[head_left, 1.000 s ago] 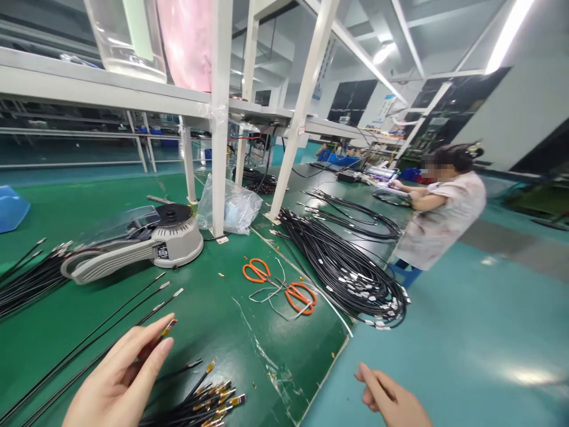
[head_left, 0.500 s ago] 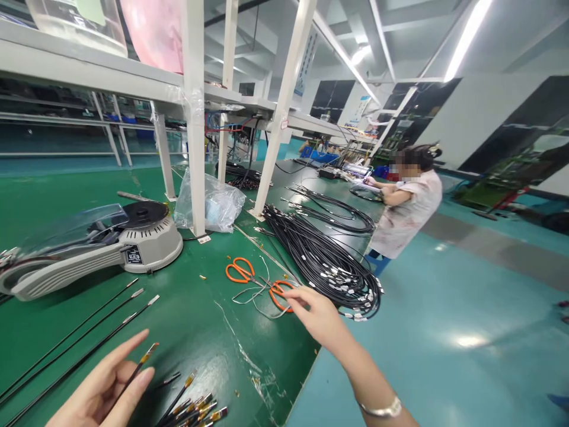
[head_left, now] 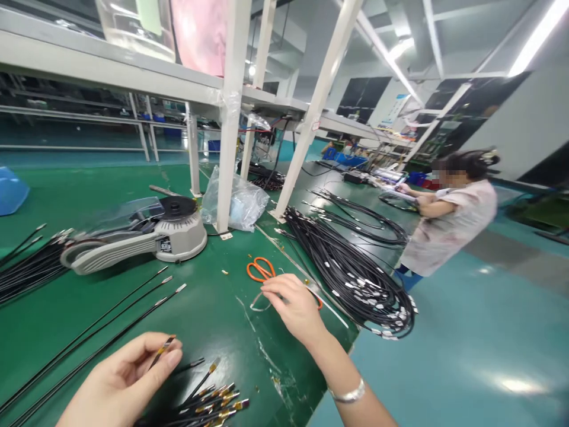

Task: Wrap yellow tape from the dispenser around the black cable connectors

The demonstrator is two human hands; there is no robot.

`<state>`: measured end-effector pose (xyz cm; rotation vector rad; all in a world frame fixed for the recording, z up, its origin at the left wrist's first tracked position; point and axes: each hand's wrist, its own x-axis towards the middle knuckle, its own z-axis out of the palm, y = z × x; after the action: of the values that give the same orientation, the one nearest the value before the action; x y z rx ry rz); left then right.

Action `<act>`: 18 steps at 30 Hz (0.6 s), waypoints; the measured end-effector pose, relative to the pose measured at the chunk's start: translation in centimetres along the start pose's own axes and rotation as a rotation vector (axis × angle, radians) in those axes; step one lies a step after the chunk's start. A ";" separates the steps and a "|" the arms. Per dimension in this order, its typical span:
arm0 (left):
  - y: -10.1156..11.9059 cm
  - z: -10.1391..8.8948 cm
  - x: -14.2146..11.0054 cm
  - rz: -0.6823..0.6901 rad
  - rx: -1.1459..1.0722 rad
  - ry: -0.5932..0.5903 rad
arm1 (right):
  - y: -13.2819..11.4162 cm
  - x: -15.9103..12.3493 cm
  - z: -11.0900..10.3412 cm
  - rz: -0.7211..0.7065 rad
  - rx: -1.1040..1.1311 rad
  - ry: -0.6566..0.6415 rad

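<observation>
Blue plastic item (head_left: 12, 193) sits far L on the green bench (head_left: 213, 305), w/ a black cable bundle (head_left: 33, 270) below it, then a grey machine (head_left: 181, 237) w/ a dark disc on top. Several loose cables (head_left: 146, 312) slant up R, pale-tipped. Person's L hand (head_left: 120, 376) pinches one cable end (head_left: 160, 352) betw. thumb & forefinger, amber-taped tip showing. Just R & nearer: a pile of taped cables (head_left: 217, 400). Clear plastic bag (head_left: 244, 204) lies farther back by a white post (head_left: 230, 148). Orange-handled scissors (head_left: 261, 268) lie mid-bench; R hand (head_left: 291, 305), silver bangle (head_left: 349, 392) on wrist, is over a 2nd orange handle (head_left: 319, 302), mostly hidden. Its fingers are bent, tips close tog.; can't tell if they grip the pale strip (head_left: 255, 305) beside them. Next, looped black cables (head_left: 351, 267) w/ white tags, then a co-worker (head_left: 453, 228) in a pale top, hands over the bench's far end.
</observation>
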<state>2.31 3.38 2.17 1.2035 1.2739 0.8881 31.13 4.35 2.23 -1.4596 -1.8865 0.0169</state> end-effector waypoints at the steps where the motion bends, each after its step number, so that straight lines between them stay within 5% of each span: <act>1: 0.7 0.2 -0.2 -0.004 0.002 -0.034 | -1.2 -0.3 0.1 -0.038 0.044 0.009; 8: 3.7 0.6 -1.4 -0.036 -0.206 -0.269 | -9.0 -0.9 2.0 -0.368 0.388 0.022; 18: 3.9 -0.1 -1.8 -0.064 -0.329 -0.437 | -11.5 -1.7 2.6 -0.283 0.455 0.091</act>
<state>2.44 2.41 6.33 1.0165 0.7757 0.7046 20.26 -0.07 4.42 -0.8699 -1.8468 0.2257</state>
